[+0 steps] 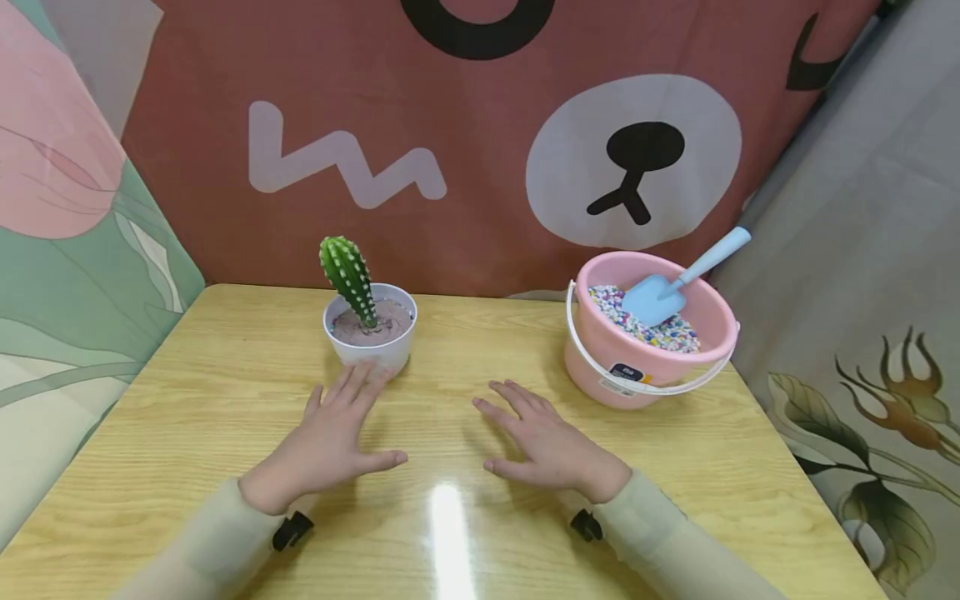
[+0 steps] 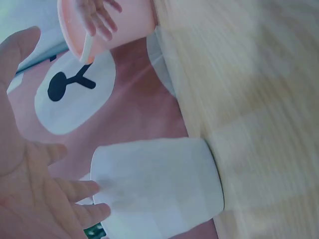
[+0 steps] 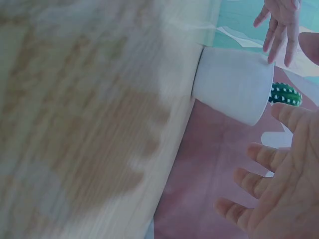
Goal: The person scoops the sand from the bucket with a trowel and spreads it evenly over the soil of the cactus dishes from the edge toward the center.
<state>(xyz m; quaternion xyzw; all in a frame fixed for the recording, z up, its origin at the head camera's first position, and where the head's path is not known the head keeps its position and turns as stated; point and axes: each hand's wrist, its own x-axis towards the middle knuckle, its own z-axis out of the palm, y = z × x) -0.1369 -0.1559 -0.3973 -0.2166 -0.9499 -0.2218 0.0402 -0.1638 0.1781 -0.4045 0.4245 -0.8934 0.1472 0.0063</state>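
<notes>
A green white-spotted cactus (image 1: 347, 273) leans to the left in a white pot (image 1: 401, 348) of brownish fill at the back left of the table. My left hand (image 1: 324, 446) is spread above the table just in front of the pot, its fingertips overlapping the pot's lower front in the head view. Whether they touch it I cannot tell; in the left wrist view the fingers lie close to the pot (image 2: 159, 184). To the right, my right hand (image 1: 551, 446) hovers with spread fingers and holds nothing. The right wrist view shows the cactus (image 3: 286, 93) beyond those fingertips.
At the back right stands a pink bucket (image 1: 581, 367) with a white handle (image 1: 600, 367). Small multicoloured beads (image 1: 678, 337) fill part of it, and a light blue toy shovel (image 1: 708, 257) rests in them. A printed cloth (image 1: 480, 225) hangs behind the wooden table (image 1: 187, 392).
</notes>
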